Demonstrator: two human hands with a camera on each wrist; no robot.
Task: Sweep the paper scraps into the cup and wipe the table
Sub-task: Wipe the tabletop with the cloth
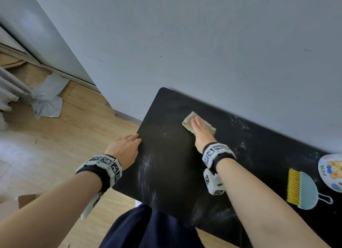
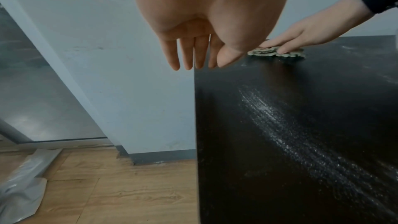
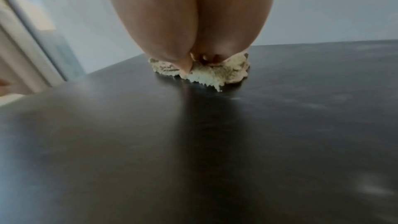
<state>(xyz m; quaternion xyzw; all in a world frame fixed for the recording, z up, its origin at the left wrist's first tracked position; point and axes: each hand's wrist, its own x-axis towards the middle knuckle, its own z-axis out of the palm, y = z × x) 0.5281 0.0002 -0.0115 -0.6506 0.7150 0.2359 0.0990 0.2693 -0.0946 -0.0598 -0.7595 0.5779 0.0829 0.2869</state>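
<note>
A pale folded cloth (image 1: 188, 121) lies on the black table (image 1: 166, 164) near its far left part. My right hand (image 1: 199, 129) presses flat on the cloth (image 3: 215, 74) with straight fingers. My left hand (image 1: 127, 146) rests at the table's left edge, fingers straight (image 2: 193, 57). White streaks (image 2: 280, 117) smear the tabletop near me. At the right lie a small brush with yellow bristles (image 1: 293, 185) and a pale blue dustpan (image 1: 307, 192). A paper cup printed with a bear (image 1: 331, 171) stands at the right edge of view.
A grey wall (image 1: 203, 44) runs along the table's far side. Wooden floor (image 1: 74, 118) lies to the left, with crumpled grey plastic sheeting (image 1: 48, 99) near the wall. Cardboard (image 1: 26, 200) sits on the floor at lower left.
</note>
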